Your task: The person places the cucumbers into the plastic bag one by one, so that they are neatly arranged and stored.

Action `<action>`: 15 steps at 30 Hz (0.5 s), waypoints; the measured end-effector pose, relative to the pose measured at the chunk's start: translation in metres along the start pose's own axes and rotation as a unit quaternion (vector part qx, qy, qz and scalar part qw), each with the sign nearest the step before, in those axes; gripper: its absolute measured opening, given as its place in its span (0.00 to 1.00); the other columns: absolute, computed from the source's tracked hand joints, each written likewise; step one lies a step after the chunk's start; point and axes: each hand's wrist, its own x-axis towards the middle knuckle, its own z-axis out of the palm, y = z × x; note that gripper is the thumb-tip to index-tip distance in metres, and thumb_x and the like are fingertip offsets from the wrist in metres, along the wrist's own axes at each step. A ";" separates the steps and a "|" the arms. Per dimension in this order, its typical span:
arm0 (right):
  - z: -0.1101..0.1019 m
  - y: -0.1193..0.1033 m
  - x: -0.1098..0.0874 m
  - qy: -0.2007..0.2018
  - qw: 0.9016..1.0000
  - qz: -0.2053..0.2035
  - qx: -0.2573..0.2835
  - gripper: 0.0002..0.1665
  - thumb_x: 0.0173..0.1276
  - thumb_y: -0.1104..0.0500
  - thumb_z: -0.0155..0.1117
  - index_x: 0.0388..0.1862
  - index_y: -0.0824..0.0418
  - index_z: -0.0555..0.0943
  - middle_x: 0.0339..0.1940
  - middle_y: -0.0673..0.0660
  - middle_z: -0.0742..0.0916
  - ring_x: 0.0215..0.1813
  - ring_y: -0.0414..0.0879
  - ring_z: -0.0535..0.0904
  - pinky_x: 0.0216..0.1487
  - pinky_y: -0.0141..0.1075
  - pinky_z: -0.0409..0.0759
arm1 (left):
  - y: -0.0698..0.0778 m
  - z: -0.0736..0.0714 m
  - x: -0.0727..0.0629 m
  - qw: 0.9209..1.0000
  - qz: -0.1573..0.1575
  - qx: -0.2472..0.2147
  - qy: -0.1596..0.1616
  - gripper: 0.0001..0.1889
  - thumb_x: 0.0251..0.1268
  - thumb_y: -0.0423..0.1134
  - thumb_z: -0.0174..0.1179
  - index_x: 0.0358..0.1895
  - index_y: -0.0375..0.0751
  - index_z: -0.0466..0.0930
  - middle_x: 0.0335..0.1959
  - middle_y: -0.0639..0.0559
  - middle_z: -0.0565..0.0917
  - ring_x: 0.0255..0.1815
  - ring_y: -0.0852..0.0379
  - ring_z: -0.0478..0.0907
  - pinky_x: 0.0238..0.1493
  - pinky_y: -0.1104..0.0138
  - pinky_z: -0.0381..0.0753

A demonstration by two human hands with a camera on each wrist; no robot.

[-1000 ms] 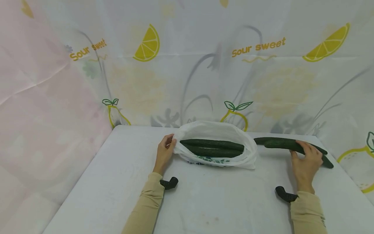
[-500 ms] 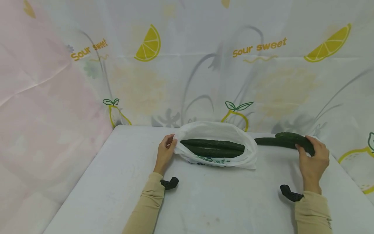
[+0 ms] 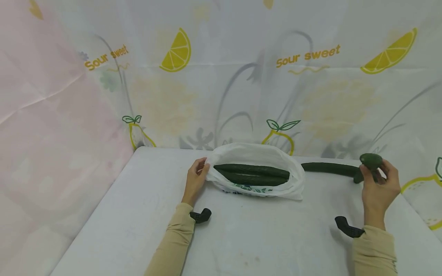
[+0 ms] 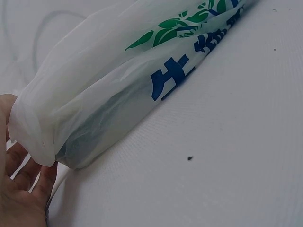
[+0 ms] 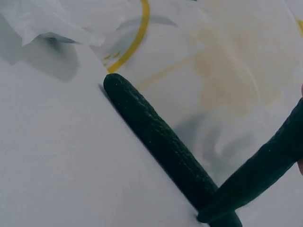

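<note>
A white plastic bag [image 3: 255, 152] with green and blue print lies with its mouth wide open, two cucumbers [image 3: 248, 174] side by side inside. At its left end, my left hand [image 3: 195, 179] pinches the rim; the left wrist view shows those fingers [image 4: 45, 182] at the bag's edge. My right hand [image 3: 381, 188] grips a dark green cucumber [image 3: 371, 161], tilted with one rounded end towards the head camera. In the right wrist view this held cucumber [image 5: 265, 165] crosses the near part of another cucumber [image 3: 328, 168] lying right of the bag.
Everything lies on a white-covered table [image 3: 262, 230]. Behind it hangs a printed curtain [image 3: 228, 84] with lemon slices and lettering, close to the table's back edge. Each wrist carries a black mount [image 3: 348, 228]. A small dark speck [image 4: 190, 158] marks the cloth.
My right hand has lifted the cucumber from lying along the other one, moved slightly right and turned it end-on to the head camera. The left hand and bag stay put.
</note>
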 end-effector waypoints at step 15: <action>0.003 -0.020 0.001 0.014 0.973 -0.026 0.229 0.27 0.45 0.74 0.74 0.48 0.68 0.79 0.38 0.53 0.84 0.41 0.41 0.81 0.36 0.22 0.80 | -0.002 0.008 -0.007 1.000 -0.016 0.004 -0.007 0.19 0.69 0.47 0.54 0.59 0.43 0.73 0.55 0.43 0.79 0.57 0.49 0.75 0.61 0.56 0.73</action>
